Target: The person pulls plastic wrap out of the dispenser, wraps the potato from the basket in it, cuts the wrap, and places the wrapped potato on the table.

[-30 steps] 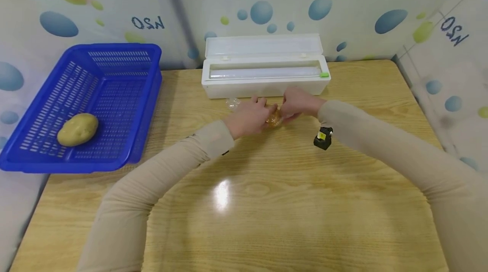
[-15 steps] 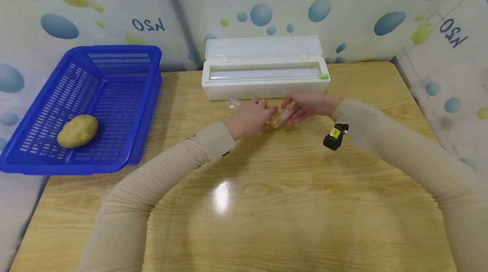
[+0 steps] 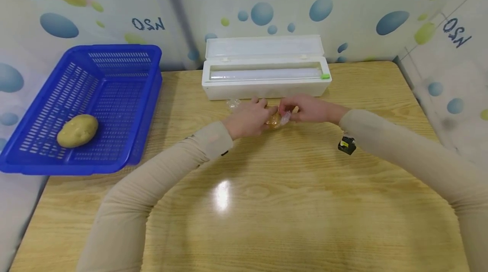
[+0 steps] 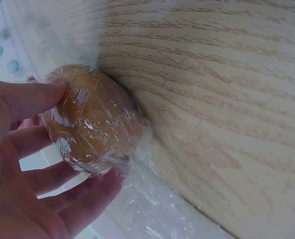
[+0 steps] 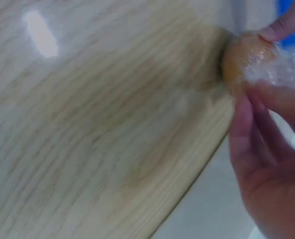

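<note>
A brown, rounded potato point(image 3: 273, 120) wrapped in clear cling film lies on the table just in front of a white film box. My left hand point(image 3: 249, 117) holds it from the left; in the left wrist view its thumb and fingers curl round the potato point(image 4: 95, 112). A loose tail of cling film point(image 4: 152, 209) trails off one end. On the right, my right hand point(image 3: 310, 109) pinches the gathered film point(image 3: 285, 118) at the other end. The right wrist view has the fingertips against the film point(image 5: 281, 69), partly hiding the potato point(image 5: 244, 55).
The white box point(image 3: 267, 90) stands at the table's back edge, lid raised, a film roll point(image 3: 267, 73) inside and a green slider point(image 3: 324, 76) at its right. A blue basket point(image 3: 150, 115) at the left holds an unwrapped potato point(image 3: 78, 131). The wooden table point(image 3: 267, 204) extends in front.
My right hand has drawn slightly rightward from the potato, opened its fingers, and now pinches the film at the right end. The left hand keeps its hold in the same place.
</note>
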`<move>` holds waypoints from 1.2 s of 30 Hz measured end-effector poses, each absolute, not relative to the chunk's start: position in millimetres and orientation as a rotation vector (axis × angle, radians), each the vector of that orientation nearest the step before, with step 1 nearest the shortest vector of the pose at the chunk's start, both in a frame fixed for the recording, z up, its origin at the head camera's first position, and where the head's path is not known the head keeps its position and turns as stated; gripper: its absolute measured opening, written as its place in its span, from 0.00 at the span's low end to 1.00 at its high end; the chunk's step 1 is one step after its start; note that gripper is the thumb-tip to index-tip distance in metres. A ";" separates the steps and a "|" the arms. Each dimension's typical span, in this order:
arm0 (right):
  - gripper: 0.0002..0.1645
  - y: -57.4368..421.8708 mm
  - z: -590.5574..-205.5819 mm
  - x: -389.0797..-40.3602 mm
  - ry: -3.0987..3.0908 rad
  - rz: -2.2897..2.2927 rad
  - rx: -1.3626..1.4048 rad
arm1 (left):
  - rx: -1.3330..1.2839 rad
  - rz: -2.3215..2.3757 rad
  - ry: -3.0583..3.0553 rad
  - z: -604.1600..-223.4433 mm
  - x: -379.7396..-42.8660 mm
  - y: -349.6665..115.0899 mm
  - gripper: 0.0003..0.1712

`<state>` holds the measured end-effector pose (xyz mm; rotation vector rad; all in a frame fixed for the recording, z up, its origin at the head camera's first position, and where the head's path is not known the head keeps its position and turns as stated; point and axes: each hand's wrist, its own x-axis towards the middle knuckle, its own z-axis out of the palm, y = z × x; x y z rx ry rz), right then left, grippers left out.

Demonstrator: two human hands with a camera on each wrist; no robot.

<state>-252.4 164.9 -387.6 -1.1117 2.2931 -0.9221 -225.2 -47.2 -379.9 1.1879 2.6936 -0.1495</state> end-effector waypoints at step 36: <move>0.08 131.1 -396.4 -235.4 2.582 -1.092 -0.627 | 0.985 0.369 2.577 -384.1 -240.6 -57.1 0.32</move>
